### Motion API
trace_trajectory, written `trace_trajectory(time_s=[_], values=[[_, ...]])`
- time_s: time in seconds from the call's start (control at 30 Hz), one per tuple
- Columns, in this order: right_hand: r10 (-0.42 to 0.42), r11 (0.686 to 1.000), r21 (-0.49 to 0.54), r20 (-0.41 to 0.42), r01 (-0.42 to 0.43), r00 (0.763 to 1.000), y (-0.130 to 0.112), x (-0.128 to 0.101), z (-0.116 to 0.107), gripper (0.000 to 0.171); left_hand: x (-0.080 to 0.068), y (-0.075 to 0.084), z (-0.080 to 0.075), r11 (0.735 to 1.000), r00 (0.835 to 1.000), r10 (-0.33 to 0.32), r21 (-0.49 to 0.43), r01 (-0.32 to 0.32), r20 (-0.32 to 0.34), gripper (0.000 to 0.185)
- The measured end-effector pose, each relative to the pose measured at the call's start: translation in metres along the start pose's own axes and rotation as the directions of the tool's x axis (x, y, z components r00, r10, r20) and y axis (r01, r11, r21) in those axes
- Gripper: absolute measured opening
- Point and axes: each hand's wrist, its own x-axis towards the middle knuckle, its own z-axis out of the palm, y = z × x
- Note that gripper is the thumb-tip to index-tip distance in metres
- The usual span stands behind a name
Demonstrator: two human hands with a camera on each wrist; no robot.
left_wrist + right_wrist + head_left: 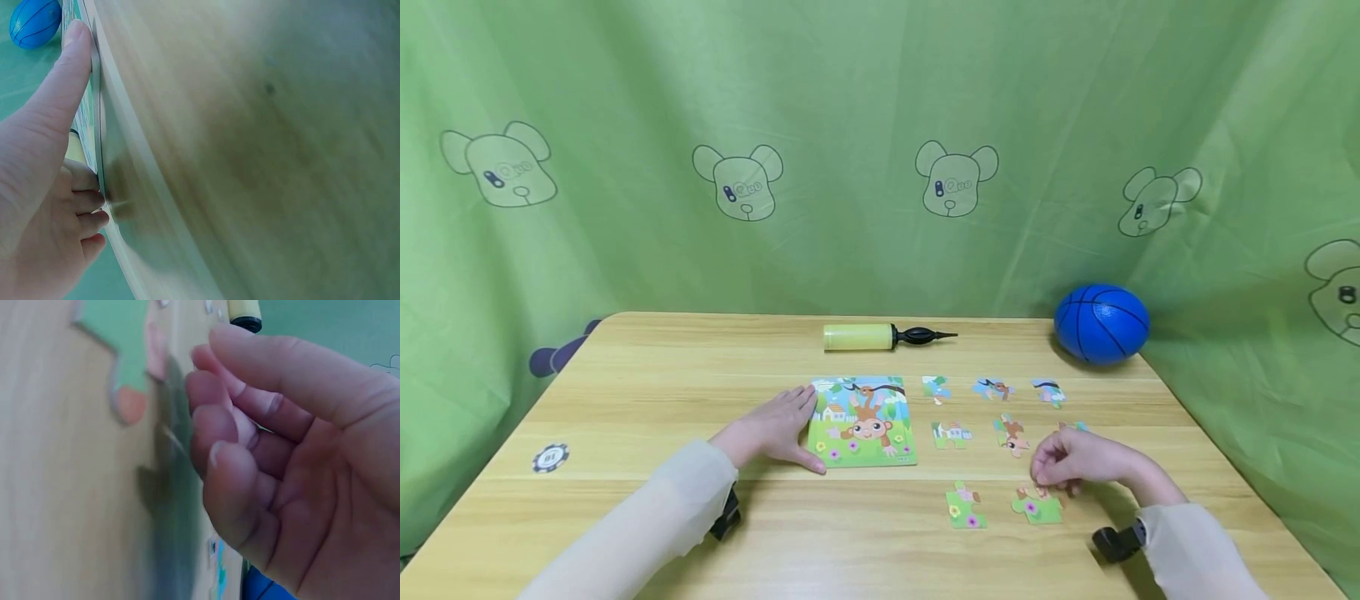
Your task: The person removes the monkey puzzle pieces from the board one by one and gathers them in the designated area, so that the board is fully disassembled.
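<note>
Resting flat on the counter (647, 383), the left hand (772, 433) has straight, relaxed fingers, and its thumb runs along the left edge of the puzzle board (862, 421); the left wrist view shows the thumb (59, 94) pressed against that edge. The board shows a monkey picture and lies just right of this hand.

The right hand (1075, 462) hovers low with fingers curled, its fingertips (215, 456) just above a green puzzle piece with a pink flower (1036, 505), which lies on the counter directly under and in front of the hand. Whether the fingertips touch or pinch the piece, cannot tell; the right wrist view is blurred, and nothing plainly sits between the fingers there.

A second green flower piece (965, 507) lies left of the right hand, between both hands and nearer the right. A monkey piece (1012, 435) and a house piece (951, 434) sit just beyond the right hand. Three more pieces (992, 388) line up farther out. A yellow pump (883, 336) lies far beyond both hands, and a blue ball (1101, 323) sits beyond the right hand at the counter's far corner. A small round token (551, 457) lies well to the left of the left hand.
</note>
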Motion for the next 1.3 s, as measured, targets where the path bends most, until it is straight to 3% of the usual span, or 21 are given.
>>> trace_trajectory(time_s=[0.37, 0.53, 0.7, 1.03, 1.13, 1.3], values=[[-0.021, 0.997, -0.071, -0.087, 0.015, 0.996, -0.029, 0.034, 0.004, 0.017, -0.001, -0.001, 0.001, 1.000, 1.000, -0.002, 0.001, 0.002, -0.001, 0.115], [-0.085, 0.988, -0.136, -0.122, 0.068, 0.989, -0.043, 0.061, 0.010, 0.018, -0.001, 0.000, 0.000, 1.000, 1.000, -0.001, 0.004, 0.001, 0.000, 0.115], [-0.157, 0.973, -0.190, -0.136, 0.130, 0.978, -0.053, 0.088, 0.020, 0.017, -0.001, 0.001, -0.001, 1.000, 1.000, -0.004, 0.002, 0.004, 0.001, 0.115], [-0.199, 0.962, -0.212, -0.106, 0.174, 0.974, -0.075, 0.126, 0.049, 0.025, -0.001, 0.001, -0.001, 1.000, 1.000, -0.013, -0.003, 0.013, 0.012, 0.115], [-0.207, 0.947, -0.267, -0.093, 0.176, 0.974, -0.078, 0.134, 0.054, 0.031, -0.001, 0.001, -0.001, 1.000, 1.000, -0.015, 0.000, 0.015, 0.010, 0.115], [-0.208, 0.897, -0.416, -0.094, 0.152, 0.974, -0.081, 0.144, 0.062, 0.039, 0.000, 0.000, 0.000, 1.000, 1.000, -0.020, -0.002, 0.020, 0.011, 0.115]])
